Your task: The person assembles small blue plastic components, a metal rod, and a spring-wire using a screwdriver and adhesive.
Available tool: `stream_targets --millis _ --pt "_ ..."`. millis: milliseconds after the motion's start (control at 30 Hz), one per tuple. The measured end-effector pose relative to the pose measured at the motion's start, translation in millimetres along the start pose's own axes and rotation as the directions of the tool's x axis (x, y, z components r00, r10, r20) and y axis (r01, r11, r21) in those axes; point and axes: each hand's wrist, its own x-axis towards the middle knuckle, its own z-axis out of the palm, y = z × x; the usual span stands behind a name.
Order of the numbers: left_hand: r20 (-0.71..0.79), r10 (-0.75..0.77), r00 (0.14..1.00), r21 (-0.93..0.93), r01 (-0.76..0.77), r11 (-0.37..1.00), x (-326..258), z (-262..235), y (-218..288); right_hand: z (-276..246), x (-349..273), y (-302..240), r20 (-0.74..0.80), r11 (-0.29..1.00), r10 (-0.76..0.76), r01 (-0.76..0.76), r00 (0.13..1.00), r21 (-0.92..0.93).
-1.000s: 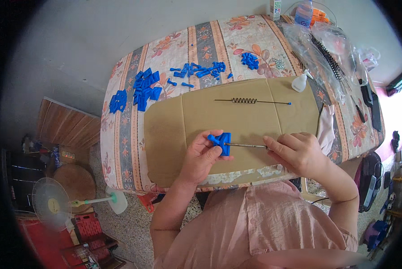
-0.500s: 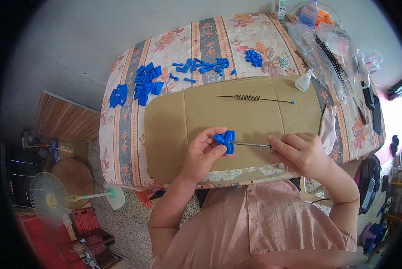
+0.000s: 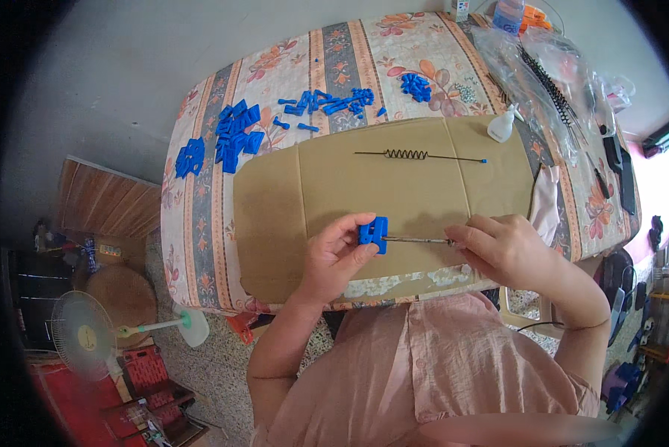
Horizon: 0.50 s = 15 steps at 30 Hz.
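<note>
My left hand (image 3: 336,255) grips a small blue plastic block (image 3: 373,235) between thumb and fingers, above the cardboard sheet. Into the block's right side runs the tip of a thin metal rod (image 3: 415,239), held level. The rod's other end is pinched in my right hand (image 3: 500,246); whether it has a handle there is hidden by the fingers. Beyond my hands, a dark wire with a coiled spring (image 3: 406,154) in its middle and a small blue tip lies on the cardboard (image 3: 271,223).
On the flowered tablecloth (image 3: 267,59) lie piles of blue plastic parts (image 3: 237,138) and small blue pieces (image 3: 416,87). A white squeeze bottle (image 3: 501,125) stands at the cardboard's far right corner. Plastic bags with dark springs (image 3: 547,86) are at the right; a fan (image 3: 84,335) stands left.
The blue block has turned in my left hand, and its protruding knob no longer shows. The rod stays against it. My right hand has shifted slightly, and the whole view has moved a little.
</note>
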Motion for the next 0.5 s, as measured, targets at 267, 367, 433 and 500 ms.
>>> stream_targets --millis 267,367,433,500 --pt "0.009 -0.009 1.0 0.056 0.008 0.998 1 0 -2 -9 9 9 0.151 0.965 0.059 -0.096 0.987 0.244" --pt "-0.002 -0.023 1.0 0.085 0.023 0.996 1 1 0 -11 13 9 0.213 0.953 0.08 -0.137 0.974 0.271" --pt "0.003 -0.072 0.997 0.08 0.071 0.994 -1 1 1 -10 14 11 0.236 0.895 0.111 -0.2 0.965 0.399" --pt "0.012 -0.041 0.999 0.086 0.04 0.995 -1 0 1 -10 15 10 0.256 0.891 0.115 -0.213 0.96 0.4"
